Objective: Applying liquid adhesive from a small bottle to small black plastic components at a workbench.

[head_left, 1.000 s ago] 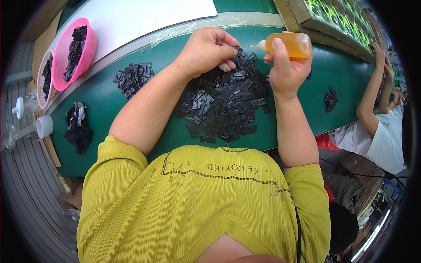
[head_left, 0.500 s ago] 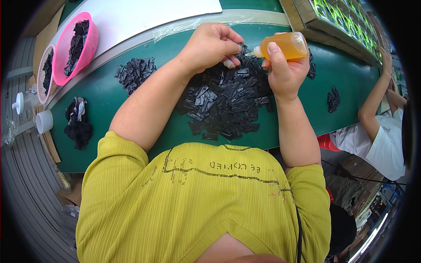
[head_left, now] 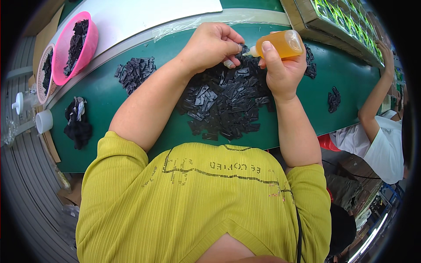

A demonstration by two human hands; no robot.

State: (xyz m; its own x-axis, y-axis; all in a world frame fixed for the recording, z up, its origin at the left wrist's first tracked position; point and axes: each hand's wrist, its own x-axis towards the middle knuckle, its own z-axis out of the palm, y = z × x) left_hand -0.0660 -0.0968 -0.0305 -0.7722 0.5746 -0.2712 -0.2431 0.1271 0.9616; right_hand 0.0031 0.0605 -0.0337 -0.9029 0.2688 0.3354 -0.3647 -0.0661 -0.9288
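My left hand is closed in a pinch on a small black plastic piece, mostly hidden by the fingertips; one finger has a pale wrap. My right hand grips a clear squeeze bottle of amber liquid, thumb on its near side. The bottle lies tilted almost flat, its narrow nozzle pointing left, close to the left fingertips. Whether nozzle and piece touch, I cannot tell. Below both hands spreads a large heap of flat black plastic pieces on the green table.
Smaller piles of black pieces lie left and right. A pink basket of dark pieces stands far left, above a black cloth bundle. Cartons with green-lined contents fill the far right. A co-worker's arm reaches in at right.
My right hand and the bottle have shifted slightly left, bringing the nozzle nearer the left fingertips. My left hand stays in place. The co-worker's arm has moved a little.
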